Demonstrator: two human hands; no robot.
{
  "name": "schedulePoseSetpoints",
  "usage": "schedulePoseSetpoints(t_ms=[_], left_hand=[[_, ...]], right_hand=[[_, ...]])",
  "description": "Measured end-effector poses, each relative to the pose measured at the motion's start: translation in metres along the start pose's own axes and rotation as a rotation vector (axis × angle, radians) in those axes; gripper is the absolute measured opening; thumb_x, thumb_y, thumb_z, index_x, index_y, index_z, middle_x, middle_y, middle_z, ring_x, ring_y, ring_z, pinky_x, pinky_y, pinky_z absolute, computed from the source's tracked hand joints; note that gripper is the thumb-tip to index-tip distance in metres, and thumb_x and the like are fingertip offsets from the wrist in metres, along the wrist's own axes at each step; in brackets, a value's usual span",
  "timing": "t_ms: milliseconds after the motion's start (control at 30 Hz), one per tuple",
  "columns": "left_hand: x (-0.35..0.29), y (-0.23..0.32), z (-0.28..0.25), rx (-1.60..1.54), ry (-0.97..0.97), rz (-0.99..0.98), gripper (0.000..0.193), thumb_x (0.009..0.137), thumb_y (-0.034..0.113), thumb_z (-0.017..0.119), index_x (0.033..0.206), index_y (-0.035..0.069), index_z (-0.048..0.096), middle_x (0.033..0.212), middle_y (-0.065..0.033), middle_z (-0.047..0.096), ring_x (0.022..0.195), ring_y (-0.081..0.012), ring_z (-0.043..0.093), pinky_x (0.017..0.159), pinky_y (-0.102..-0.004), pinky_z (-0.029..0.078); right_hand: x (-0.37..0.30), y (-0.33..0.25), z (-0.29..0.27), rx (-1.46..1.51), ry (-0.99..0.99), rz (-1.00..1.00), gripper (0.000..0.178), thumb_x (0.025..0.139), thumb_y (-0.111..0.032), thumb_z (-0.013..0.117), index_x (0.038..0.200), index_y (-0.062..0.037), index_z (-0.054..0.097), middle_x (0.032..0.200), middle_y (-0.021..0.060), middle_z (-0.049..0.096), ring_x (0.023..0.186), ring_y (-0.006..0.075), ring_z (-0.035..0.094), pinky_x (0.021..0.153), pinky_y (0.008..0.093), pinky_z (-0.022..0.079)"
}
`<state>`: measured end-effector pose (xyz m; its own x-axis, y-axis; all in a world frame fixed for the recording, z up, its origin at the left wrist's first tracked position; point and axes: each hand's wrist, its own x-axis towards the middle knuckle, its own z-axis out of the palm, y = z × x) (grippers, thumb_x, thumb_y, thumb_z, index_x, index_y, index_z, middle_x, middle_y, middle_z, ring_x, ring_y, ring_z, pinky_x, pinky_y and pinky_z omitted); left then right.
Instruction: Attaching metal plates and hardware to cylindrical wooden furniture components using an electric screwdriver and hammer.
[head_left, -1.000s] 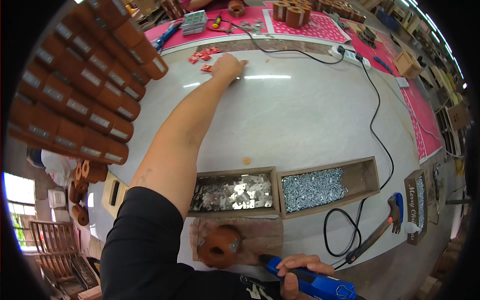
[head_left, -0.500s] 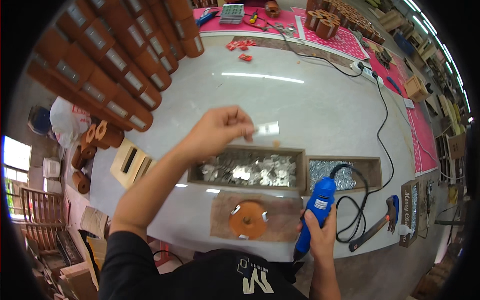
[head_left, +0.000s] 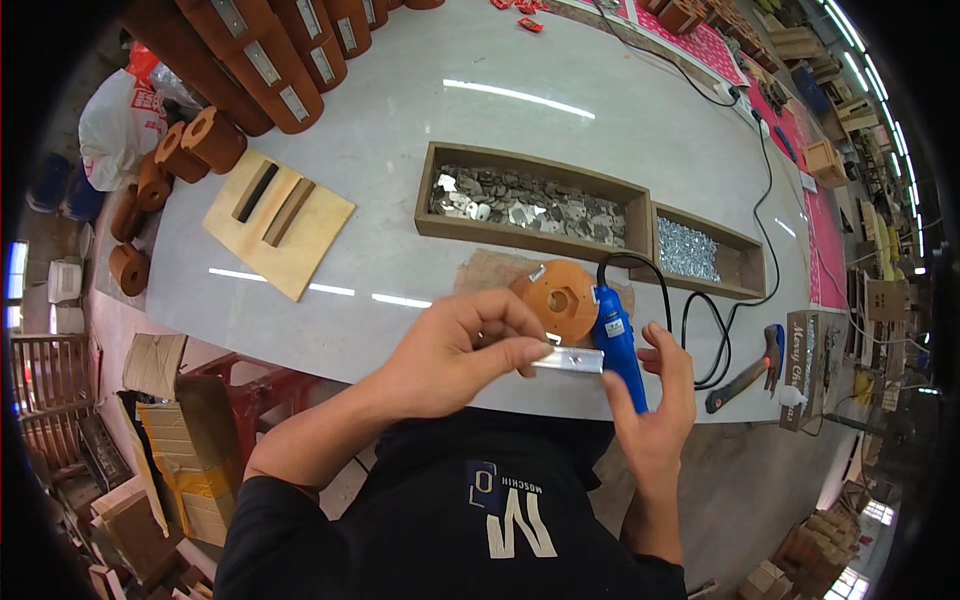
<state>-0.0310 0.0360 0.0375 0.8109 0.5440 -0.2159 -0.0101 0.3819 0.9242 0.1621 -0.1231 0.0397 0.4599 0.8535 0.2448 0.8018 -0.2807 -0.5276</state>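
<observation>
Left hand (head_left: 470,350) had brought strip (head_left: 574,360), pinched, nearside of disc (head_left: 580,305); right hand (head_left: 655,405) half open about driver (head_left: 617,338) beside disc, hold unclear; strip now within reach of both.

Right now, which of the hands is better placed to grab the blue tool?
Probably the right hand: it is spread open beside the blue tool, while the left hand is busy pinching a shiny metal strip.

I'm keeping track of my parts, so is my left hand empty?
No, the left hand pinches a shiny metal strip, which juts out toward the right hand.
</observation>
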Motion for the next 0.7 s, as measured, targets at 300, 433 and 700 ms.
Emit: schedulePoseSetpoints(t_ms=[300, 433, 700], left_hand=[[-0.009, -0.026, 0.015, 0.255, 0.139, 0.268, 0.049, 0.088, 0.024, 0.078, 0.126, 0.004, 0.054, 0.100, -0.0023, 0.062, 0.082, -0.0067, 0.059, 0.070, -0.0220, 0.046], [0.001, -0.058, 0.004, 0.859, 0.355, 0.443, 0.101, 0.069, 0.045, 0.088, 0.147, 0.006, 0.036, 0.126, -0.0147, 0.056, 0.104, -0.0264, 0.061, 0.077, -0.0363, 0.053], [0.031, -0.076, 0.018, 0.821, 0.358, 0.357, 0.111, 0.068, 0.047, 0.087, 0.153, 0.007, 0.027, 0.139, -0.0202, 0.050, 0.118, -0.0384, 0.058, 0.091, -0.0440, 0.053]], right_hand=[[0.027, -0.018, -0.016, 0.623, -0.155, 0.023, 0.010, 0.088, -0.001, 0.071, 0.096, 0.0026, 0.066, 0.090, 0.0102, 0.066, 0.068, 0.0130, 0.061, 0.064, 0.0241, 0.049], [0.052, -0.016, -0.007, 0.541, -0.174, 0.030, 0.006, 0.092, -0.002, 0.067, 0.096, 0.0022, 0.067, 0.083, 0.0063, 0.063, 0.063, 0.0089, 0.059, 0.058, 0.0211, 0.045], [0.064, -0.029, -0.007, 0.136, -0.225, -0.316, 0.009, 0.086, -0.001, 0.070, 0.095, -0.0012, 0.068, 0.086, 0.0095, 0.066, 0.070, 0.0196, 0.064, 0.062, 0.0293, 0.051]])
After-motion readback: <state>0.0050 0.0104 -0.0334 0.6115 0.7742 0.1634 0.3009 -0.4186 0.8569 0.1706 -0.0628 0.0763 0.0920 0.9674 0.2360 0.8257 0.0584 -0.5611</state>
